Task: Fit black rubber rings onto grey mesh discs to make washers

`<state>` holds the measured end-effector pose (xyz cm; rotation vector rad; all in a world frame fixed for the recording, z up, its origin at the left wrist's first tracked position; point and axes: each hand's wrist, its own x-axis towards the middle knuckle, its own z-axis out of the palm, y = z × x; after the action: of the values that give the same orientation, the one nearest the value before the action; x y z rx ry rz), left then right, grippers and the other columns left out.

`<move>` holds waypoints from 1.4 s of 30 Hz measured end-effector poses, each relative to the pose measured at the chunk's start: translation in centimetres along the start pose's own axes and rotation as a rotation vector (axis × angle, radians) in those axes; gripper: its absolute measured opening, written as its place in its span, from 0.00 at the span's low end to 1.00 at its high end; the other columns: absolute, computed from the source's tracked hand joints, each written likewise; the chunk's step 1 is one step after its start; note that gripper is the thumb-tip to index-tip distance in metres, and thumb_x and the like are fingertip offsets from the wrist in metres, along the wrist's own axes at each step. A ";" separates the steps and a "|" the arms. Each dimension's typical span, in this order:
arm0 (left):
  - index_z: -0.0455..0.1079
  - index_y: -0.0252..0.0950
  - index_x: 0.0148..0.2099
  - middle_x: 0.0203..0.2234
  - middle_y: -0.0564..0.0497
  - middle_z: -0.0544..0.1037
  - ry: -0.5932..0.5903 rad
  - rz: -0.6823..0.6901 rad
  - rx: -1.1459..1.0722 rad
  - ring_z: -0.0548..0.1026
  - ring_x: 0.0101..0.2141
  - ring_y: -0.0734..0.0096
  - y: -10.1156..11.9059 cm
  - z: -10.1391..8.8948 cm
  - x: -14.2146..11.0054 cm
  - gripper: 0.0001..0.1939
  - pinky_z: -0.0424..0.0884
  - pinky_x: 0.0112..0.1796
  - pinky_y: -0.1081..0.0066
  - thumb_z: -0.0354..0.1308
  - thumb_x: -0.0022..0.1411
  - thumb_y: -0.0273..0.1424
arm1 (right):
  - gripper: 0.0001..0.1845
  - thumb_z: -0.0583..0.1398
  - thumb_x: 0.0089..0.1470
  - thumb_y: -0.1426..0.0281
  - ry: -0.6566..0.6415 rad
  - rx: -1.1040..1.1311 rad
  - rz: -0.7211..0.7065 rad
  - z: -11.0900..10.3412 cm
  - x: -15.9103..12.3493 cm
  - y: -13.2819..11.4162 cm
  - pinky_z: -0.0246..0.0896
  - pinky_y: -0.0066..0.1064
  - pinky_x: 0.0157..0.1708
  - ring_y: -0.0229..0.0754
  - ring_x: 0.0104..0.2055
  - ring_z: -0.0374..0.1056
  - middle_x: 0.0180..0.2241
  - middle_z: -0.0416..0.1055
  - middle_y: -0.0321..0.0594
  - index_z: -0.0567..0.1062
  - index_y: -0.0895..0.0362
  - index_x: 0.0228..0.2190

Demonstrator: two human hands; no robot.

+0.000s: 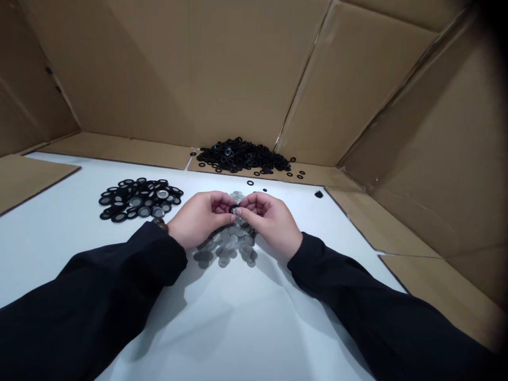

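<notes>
Between the fingertips of my left hand (202,217) and my right hand (272,219) is a small black ring (233,209). Both hands are closed in a pinch on it, so their fingers cover part of the ring. Whether a disc sits inside the ring I cannot tell. Below the hands, a heap of thin grey mesh-like discs (228,246) is spread on the white table; the hands hide part of it. To the left of my left hand lies a pile of black rings with grey centres (138,201).
A large heap of black rings (242,156) lies at the back on a cardboard strip (119,150). One loose ring (250,183) and a small dark piece (318,194) lie on the white table (222,328). Tall cardboard walls (246,69) enclose the back and sides.
</notes>
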<state>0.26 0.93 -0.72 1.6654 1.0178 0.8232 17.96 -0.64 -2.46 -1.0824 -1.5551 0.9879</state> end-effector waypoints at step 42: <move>0.71 0.35 0.31 0.22 0.54 0.72 0.029 0.028 0.153 0.66 0.24 0.74 1.3 0.2 -0.5 0.08 0.61 0.25 0.74 0.58 0.55 0.35 | 0.06 0.62 0.51 0.67 0.025 -0.190 -0.060 0.3 -0.5 -0.7 0.58 0.29 0.28 0.36 0.27 0.60 0.25 0.66 0.34 0.72 0.57 0.30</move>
<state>0.55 0.15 0.40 1.8052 1.1030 0.8070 17.63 -1.39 -2.01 -1.1669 -1.6770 0.7947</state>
